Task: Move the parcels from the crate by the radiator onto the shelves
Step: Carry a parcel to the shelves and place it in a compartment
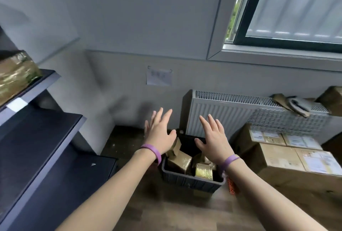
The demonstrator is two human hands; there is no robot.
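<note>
**Reaching over the crate, both hands empty**

Spread wide with fingers splayed, the left hand (pixel 160 132) and right hand (pixel 214 141) hover palm-down above the crate (pixel 190 180), holding nothing. Each wrist wears a purple band (pixel 156 152). Tape-wrapped parcels (pixel 182 162) lie jumbled inside the dark crate, which stands on the floor just in front of the radiator (pixel 231 112). Dark shelves (pixel 42 131) rise at the left, with one parcel on the upper shelf (pixel 15 75). Labelled boxes (pixel 288 155) sit right of the crate.
</note>
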